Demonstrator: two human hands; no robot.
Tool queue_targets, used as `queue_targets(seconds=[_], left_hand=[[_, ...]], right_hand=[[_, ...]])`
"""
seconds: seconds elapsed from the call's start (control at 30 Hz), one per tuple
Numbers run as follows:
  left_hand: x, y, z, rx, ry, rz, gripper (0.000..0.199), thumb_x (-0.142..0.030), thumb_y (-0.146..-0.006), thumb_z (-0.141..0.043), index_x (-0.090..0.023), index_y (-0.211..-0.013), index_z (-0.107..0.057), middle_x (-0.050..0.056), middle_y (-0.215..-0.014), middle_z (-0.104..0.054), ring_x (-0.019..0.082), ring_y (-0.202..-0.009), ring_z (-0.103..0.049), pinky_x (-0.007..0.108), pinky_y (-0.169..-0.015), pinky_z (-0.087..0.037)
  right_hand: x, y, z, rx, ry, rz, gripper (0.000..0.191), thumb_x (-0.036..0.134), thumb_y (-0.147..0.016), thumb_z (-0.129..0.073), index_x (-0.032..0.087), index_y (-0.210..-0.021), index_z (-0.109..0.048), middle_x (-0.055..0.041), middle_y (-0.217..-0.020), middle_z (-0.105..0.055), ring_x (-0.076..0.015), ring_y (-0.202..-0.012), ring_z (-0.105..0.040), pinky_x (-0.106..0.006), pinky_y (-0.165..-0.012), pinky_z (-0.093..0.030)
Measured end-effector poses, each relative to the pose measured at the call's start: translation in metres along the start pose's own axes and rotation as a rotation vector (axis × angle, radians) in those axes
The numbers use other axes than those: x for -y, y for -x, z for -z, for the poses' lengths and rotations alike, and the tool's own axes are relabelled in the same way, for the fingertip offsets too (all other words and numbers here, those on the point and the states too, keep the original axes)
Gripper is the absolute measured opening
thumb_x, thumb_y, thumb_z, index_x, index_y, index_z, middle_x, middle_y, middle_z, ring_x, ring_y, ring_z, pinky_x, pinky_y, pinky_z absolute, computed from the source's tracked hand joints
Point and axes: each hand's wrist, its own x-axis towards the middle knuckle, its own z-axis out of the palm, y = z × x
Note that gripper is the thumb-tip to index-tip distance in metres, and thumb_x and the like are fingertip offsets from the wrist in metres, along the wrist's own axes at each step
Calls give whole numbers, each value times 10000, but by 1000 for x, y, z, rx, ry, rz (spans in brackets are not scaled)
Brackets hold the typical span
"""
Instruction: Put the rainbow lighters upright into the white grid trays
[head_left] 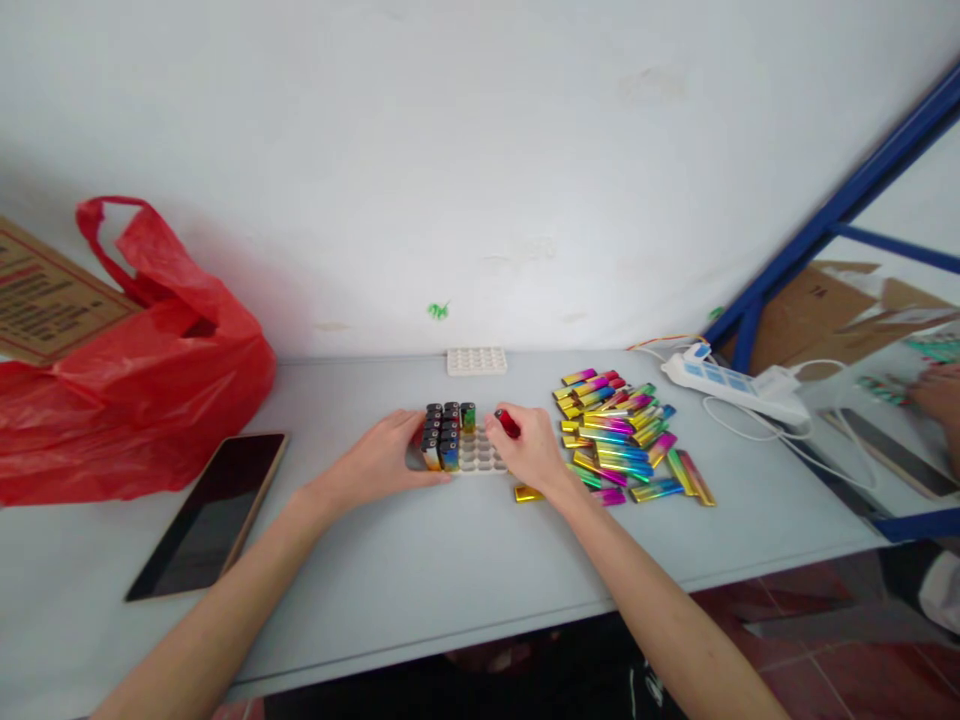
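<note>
A white tray (482,458) with round holes lies on the table, and several black-topped lighters (450,432) stand upright in its left part. My left hand (386,457) curves around the tray's left end, thumb along the front, fingers behind, touching the outer lighters. Over the tray's right part, my right hand (529,447) is closed on a red lighter (508,423), its end showing between thumb and fingers. Right of that hand, shiny multicoloured lighters (615,428) lie in a loose pile. The lower part of the red one is hidden by my fingers.
A second white tray (476,361) sits by the wall. On the left are a red plastic bag (202,370), a cardboard box (56,290) and a tablet (210,515). A power strip (724,380) with cables is at right, beyond it a blue frame (795,250) and another person's hand (937,400).
</note>
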Motion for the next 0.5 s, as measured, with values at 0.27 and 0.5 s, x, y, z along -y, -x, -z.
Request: queue_targets(seconds=[0.27,0.5], left_hand=[[2,-1,-1,-15,2,8,551,-669,-685,-802,-218,-948,-627,81,-1000,-712,317,-932,-676,414,-826,-547],[0,-1,0,2,-8,25,532,-650,-692,-808,-222,-938,-610,71,-982,-706,297,-919,-672,392,-828,-535]], right_hand=[[0,0,1,-63,6,-1,422,410,-949,-534,226,-609,-364,70,-523,-353,-105,-520,-310,-276,-569,-258],[-2,0,1,-57,51,-10,468,464,-968,-563,232,-602,-384,53,-526,-411,-118,-523,-343,-277,-591,-294]])
